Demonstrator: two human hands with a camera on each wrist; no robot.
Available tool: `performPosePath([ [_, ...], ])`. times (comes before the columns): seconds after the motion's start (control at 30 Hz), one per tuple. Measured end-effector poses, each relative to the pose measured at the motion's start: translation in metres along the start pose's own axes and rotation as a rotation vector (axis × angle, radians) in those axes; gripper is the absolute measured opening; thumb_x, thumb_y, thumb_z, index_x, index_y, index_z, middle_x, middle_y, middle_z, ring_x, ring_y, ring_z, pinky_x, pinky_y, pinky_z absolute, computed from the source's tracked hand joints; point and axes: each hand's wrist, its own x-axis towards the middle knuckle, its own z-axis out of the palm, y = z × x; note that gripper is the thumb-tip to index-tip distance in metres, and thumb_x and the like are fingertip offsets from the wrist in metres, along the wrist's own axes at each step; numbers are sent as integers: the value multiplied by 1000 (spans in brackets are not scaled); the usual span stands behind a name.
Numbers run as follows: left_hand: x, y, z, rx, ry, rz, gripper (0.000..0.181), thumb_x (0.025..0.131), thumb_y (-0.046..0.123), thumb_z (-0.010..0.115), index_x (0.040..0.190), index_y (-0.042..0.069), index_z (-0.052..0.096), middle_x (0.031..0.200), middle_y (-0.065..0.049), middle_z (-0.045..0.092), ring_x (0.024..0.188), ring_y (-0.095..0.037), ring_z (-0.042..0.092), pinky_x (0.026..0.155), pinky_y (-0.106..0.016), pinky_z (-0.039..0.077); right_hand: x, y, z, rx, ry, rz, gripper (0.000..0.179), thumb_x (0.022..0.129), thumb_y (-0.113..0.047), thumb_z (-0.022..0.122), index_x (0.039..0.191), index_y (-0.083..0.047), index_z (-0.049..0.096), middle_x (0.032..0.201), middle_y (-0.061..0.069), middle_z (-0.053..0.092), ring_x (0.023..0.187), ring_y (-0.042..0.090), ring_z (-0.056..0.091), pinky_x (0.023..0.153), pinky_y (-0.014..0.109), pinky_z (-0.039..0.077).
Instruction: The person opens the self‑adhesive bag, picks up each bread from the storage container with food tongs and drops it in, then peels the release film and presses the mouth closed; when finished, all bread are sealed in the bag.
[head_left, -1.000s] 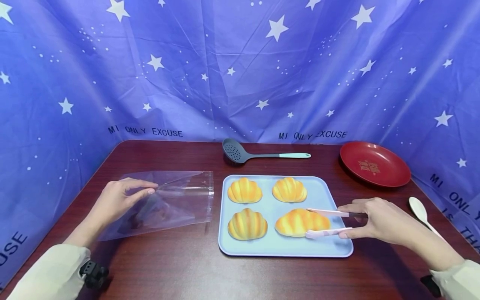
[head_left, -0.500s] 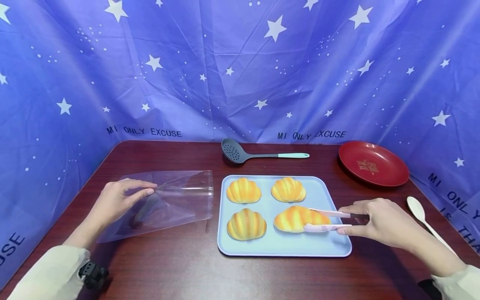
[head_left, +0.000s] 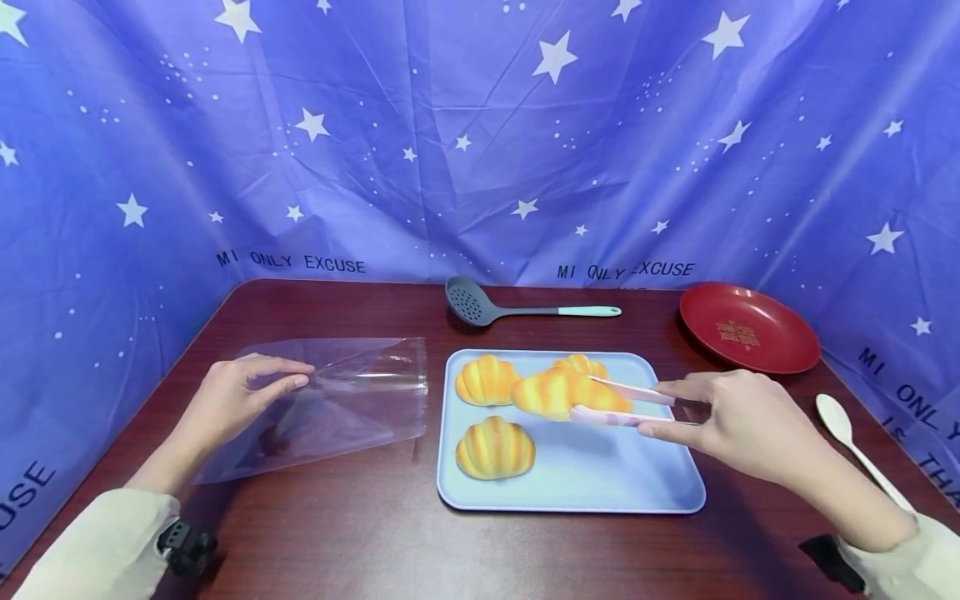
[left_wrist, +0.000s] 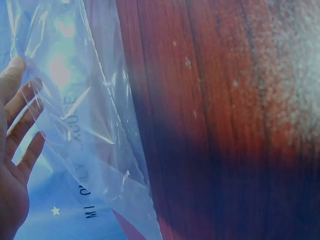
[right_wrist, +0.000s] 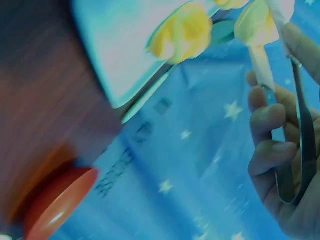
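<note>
My left hand [head_left: 243, 396] pinches a clear plastic bag [head_left: 367, 408] between thumb and forefinger, its sealed-looking edge lying toward the tray. In the left wrist view the bag [left_wrist: 100, 125] hangs from the left hand's fingertips [left_wrist: 19, 64]. My right hand [head_left: 738, 425] grips a pair of tongs [head_left: 626, 417] with pale pinkish tips and metal arms, seen in the right wrist view as bent tongs [right_wrist: 305, 130]. A croissant [head_left: 551, 393] is clamped between the tips, raised above the light blue tray [head_left: 600, 483] and partly covering the back right bread roll [head_left: 581, 364].
Two more bread rolls, one at the back left [head_left: 483, 381] and one at the front left [head_left: 495, 448], sit on the tray. Behind it lies a slotted spoon [head_left: 487, 312]. At the right are a red plate [head_left: 750, 329] and a white spoon [head_left: 847, 425].
The tongs first closed further on the croissant. Then my right hand lifted it off the tray and carried it back and to the left. My left hand stays in place with the bag.
</note>
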Motion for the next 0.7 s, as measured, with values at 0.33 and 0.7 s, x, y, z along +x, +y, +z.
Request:
performPosePath([
  [0.33, 0, 0, -2, -23, 25, 20, 23, 84, 12, 84, 105, 21, 82, 93, 4, 78, 90, -13, 68, 79, -14, 47, 41, -48, 9, 16, -61, 0, 53, 77, -59, 82, 107, -16, 82, 53, -12, 52, 47, 7, 37, 45, 28, 31],
  [0.7, 3, 2, 1, -73, 28, 35, 21, 86, 10, 82, 105, 19, 81, 93, 5, 77, 91, 2, 64, 81, -9, 45, 87, -89, 44, 63, -139, -73, 47, 79, -56, 82, 104, -17, 82, 68, -7, 69, 60, 12, 57, 50, 34, 45],
])
